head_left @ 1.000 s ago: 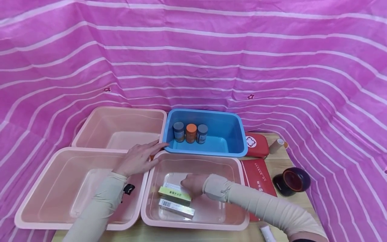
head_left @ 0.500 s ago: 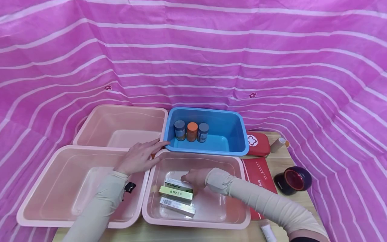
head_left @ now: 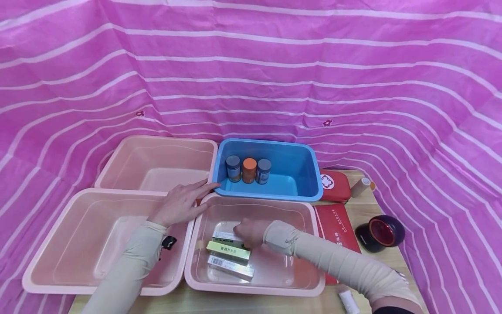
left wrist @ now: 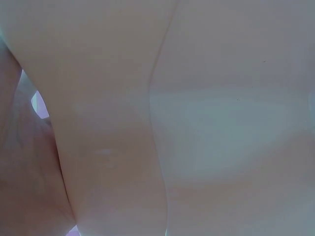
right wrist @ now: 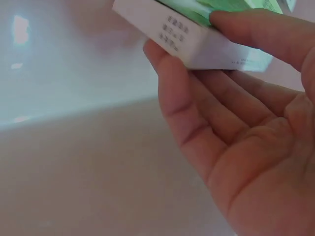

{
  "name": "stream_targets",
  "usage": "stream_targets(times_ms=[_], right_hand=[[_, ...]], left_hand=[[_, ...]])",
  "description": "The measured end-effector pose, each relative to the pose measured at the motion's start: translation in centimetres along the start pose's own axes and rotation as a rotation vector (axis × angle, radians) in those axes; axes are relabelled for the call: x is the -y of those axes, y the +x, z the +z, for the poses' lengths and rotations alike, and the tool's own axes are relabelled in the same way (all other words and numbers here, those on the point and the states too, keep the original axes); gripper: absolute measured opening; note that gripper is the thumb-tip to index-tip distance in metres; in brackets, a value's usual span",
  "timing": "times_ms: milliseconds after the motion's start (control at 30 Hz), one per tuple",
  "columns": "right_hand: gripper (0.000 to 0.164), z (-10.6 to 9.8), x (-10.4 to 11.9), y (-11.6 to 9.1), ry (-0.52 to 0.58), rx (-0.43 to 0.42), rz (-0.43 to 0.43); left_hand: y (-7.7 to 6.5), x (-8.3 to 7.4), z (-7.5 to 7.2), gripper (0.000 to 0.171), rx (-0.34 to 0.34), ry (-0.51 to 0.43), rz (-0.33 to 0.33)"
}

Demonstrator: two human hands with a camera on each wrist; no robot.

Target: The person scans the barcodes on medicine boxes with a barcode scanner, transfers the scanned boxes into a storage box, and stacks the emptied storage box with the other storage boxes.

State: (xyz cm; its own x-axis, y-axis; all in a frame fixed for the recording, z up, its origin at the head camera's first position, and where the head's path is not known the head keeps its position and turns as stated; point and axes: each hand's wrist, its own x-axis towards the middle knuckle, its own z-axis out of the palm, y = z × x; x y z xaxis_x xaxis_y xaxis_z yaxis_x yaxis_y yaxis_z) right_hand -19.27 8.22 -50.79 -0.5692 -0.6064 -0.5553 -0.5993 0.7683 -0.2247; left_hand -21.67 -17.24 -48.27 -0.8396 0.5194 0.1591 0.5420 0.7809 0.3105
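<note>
My right hand [head_left: 251, 232] is inside the front right pink tub [head_left: 255, 291], at the right end of a white medicine box [head_left: 224, 237]. In the right wrist view, the thumb lies on the green top of a white-sided box [right wrist: 184, 37] and the fingers curl under its edge. Next to it lie a yellow-green box [head_left: 228, 250] and, nearer the front, a silver-white box [head_left: 230, 267]. My left hand [head_left: 179, 204] rests across the meeting tub rims, fingers extended to the corner of the blue tub [head_left: 270, 198]; pink tub wall [left wrist: 108, 98] fills the left wrist view.
Inside the blue tub stand three jars, the middle one an orange jar [head_left: 249, 171]. Two more pink tubs [head_left: 98, 289] are on the left. Along the right lie a red pouch [head_left: 337, 185], a red folder [head_left: 333, 224], a black rounded object [head_left: 378, 233] and a white tube [head_left: 348, 302].
My right hand shifted slightly away to the right, exposing more of the white box behind the yellow-green one, then came back over its right end. My left hand stayed in place.
</note>
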Motion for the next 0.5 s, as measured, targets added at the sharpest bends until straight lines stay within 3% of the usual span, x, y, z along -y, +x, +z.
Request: stream_targets(times_ms=[133,367,500], right_hand=[[0.027,-0.9,-0.5,-0.2,-0.067,-0.082,-0.064],[0.024,-2.9,-2.1,-2.5,0.138,-0.233,-0.130],[0.023,-4.2,-2.9,-4.8,0.253,-0.274,-0.131]], left_hand=[[0.0,0.0,0.0,0.055,0.001,-0.002,-0.007],[-0.1,-0.1,0.0,0.055,-0.006,-0.008,-0.003],[-0.1,-0.1,0.0,0.056,-0.002,-0.012,-0.007]])
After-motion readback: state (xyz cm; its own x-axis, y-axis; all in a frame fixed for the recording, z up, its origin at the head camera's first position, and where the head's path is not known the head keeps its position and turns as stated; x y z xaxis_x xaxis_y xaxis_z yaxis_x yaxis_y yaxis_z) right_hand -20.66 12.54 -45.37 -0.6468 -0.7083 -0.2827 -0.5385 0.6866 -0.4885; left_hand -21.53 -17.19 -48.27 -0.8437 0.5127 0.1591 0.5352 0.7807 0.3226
